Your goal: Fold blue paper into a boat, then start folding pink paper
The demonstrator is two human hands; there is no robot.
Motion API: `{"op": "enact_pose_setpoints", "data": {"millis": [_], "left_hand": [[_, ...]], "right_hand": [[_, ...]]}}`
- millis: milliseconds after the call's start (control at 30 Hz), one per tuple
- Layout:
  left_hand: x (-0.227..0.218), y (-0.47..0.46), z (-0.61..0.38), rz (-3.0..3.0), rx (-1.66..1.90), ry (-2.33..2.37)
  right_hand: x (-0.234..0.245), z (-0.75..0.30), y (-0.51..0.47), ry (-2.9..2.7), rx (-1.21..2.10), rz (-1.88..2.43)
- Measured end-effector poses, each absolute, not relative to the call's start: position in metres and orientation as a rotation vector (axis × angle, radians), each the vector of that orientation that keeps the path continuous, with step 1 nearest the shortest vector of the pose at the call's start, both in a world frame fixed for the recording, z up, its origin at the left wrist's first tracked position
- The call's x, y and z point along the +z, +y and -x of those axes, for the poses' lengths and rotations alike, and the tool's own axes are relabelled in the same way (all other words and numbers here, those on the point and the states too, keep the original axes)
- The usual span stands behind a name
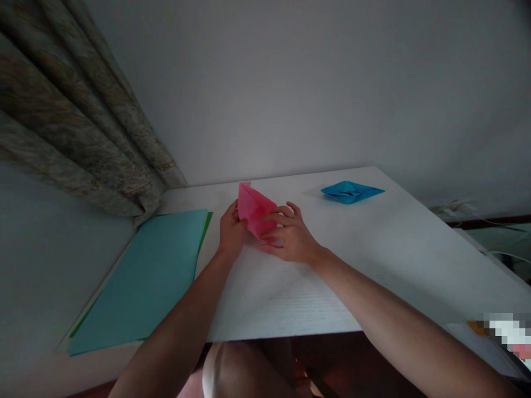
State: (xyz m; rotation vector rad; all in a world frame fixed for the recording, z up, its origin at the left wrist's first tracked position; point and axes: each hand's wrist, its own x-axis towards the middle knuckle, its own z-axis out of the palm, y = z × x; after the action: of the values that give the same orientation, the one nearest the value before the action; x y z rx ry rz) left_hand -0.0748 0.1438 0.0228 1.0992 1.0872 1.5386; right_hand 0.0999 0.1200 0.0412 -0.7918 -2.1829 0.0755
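Note:
A folded pink paper shape stands partly raised off the white table near its middle. My left hand grips its left edge, fingers curled behind the paper. My right hand pinches the right side, with fingertips laid over the fold and the thumb underneath. Both hands are closed on the paper.
A finished blue paper boat lies at the far right of the table. A stack of light blue sheets over a green sheet sits at the left. A patterned curtain hangs at the back left. Cables run along the right wall.

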Motion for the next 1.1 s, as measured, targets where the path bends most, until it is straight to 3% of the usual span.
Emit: {"op": "enact_pose_setpoints", "data": {"millis": [233,400,533,800,1100], "left_hand": [[0.017,0.135,0.07,-1.776,1.37,1.244],[0.009,0.135,0.074,-2.093,1.284,1.09],[0.003,0.141,0.081,-2.212,1.226,0.889],[-0.007,0.14,0.09,-2.329,0.984,0.834],[-0.008,0.128,0.086,-2.558,0.765,0.921]], "right_hand": [[0.025,-0.113,0.137,-1.743,0.255,1.272],[0.02,-0.114,0.144,-1.813,0.643,1.222],[0.02,-0.118,0.143,-1.907,0.767,1.134],[0.017,-0.138,0.14,-2.336,0.565,0.936],[0.018,-0.136,0.132,-2.551,0.401,1.057]]}}
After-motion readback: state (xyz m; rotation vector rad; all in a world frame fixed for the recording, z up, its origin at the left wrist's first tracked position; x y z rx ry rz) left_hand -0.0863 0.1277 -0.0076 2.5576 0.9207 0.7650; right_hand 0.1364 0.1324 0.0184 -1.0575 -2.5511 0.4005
